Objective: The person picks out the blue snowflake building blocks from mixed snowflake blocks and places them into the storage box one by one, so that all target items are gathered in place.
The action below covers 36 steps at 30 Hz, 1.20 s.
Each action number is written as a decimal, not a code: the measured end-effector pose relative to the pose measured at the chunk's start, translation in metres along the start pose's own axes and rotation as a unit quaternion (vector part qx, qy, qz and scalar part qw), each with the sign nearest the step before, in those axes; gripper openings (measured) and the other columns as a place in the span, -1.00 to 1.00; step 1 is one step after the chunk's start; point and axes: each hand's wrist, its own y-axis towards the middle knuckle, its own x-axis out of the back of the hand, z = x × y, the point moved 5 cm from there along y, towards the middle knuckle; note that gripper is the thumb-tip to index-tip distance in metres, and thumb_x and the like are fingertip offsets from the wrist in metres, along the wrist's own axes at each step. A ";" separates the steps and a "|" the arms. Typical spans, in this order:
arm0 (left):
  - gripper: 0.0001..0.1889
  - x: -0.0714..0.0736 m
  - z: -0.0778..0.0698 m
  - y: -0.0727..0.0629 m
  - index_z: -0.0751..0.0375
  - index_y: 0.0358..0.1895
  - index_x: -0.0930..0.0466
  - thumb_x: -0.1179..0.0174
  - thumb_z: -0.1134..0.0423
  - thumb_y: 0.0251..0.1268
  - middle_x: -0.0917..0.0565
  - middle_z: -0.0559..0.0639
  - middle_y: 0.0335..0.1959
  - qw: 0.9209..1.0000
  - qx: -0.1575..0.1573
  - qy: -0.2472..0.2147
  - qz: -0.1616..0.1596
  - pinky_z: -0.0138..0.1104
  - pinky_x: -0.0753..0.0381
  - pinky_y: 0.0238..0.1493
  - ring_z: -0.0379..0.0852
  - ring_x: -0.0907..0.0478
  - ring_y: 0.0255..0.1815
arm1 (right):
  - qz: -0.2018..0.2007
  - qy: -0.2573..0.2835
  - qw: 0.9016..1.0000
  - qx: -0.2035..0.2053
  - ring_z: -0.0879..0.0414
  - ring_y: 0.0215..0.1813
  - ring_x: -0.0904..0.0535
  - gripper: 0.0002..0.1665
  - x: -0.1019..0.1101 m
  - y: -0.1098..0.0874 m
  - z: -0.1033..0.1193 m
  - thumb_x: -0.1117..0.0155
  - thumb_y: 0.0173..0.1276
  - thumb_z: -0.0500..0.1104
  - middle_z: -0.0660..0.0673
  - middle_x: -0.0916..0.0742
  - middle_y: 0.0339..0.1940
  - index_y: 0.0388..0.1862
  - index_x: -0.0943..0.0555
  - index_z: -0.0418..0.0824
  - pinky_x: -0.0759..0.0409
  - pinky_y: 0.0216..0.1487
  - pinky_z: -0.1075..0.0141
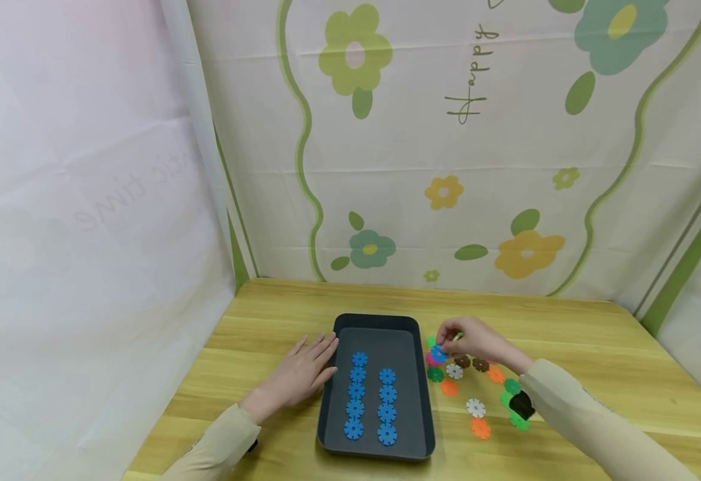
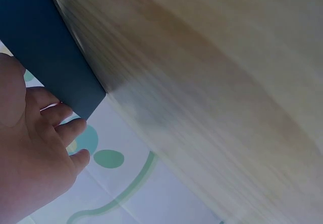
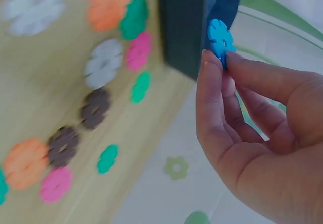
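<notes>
My right hand (image 1: 469,339) pinches a blue notched building disc (image 3: 221,38) between thumb and fingertips, held above the table just right of the dark grey tray (image 1: 375,453). Seen from the right wrist, the disc stands on edge in front of the tray's wall. My left hand (image 1: 303,374) lies at the tray's left side, its outstretched fingertips touching the rim. Inside the tray, blue discs (image 1: 355,407) form two upright columns, the left one longer than the right column (image 1: 387,413).
Loose discs lie right of the tray: white (image 1: 476,408), orange (image 1: 480,428), dark brown (image 1: 480,365), green (image 1: 436,374) and pink ones. The wooden table (image 1: 278,300) meets a flower-printed cloth (image 1: 398,147) at the back. Another white cloth (image 1: 85,267) hangs on the left.
</notes>
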 end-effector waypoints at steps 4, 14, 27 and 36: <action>-0.36 -0.001 0.001 0.000 0.15 0.55 -0.16 0.16 -0.12 0.59 -0.22 0.02 0.59 1.000 0.003 -0.001 0.004 0.07 -0.14 0.57 0.04 -0.22 0.58 | 0.001 0.020 1.000 -0.001 0.01 -0.35 -0.66 -0.95 -0.006 0.017 0.014 -0.24 0.39 -0.33 -0.19 -0.69 -0.34 -0.25 -0.63 -0.31 -0.74 -0.25 0.19; -0.36 -0.001 0.001 0.001 0.14 0.56 -0.16 0.16 -0.12 0.59 -0.22 0.02 0.59 1.000 0.002 0.000 0.003 0.07 -0.14 0.58 0.03 -0.23 0.57 | 0.026 -0.030 0.998 0.041 0.09 -0.43 -0.66 -0.97 -0.037 0.053 0.032 -0.32 0.30 -0.38 -0.17 -0.72 -0.43 -0.28 -0.66 -0.35 -0.73 -0.34 0.26; -0.37 -0.001 0.001 0.001 0.14 0.55 -0.18 0.14 -0.11 0.58 -0.23 0.02 0.58 1.000 0.001 0.000 0.000 0.07 -0.15 0.57 0.03 -0.24 0.57 | 0.052 -0.045 0.997 0.029 0.06 -0.43 -0.68 -0.95 -0.061 0.078 0.029 -0.29 0.28 -0.44 -0.19 -0.72 -0.42 -0.32 -0.67 -0.36 -0.73 -0.37 0.30; -0.37 -0.001 0.003 0.002 0.14 0.55 -0.17 0.15 -0.11 0.59 -0.23 0.02 0.58 1.000 0.002 -0.003 -0.002 0.07 -0.15 0.57 0.02 -0.23 0.57 | 0.063 -0.037 0.997 0.016 0.10 -0.43 -0.67 -0.97 -0.065 0.085 0.028 -0.31 0.30 -0.40 -0.17 -0.72 -0.41 -0.29 -0.66 -0.39 -0.75 -0.33 0.27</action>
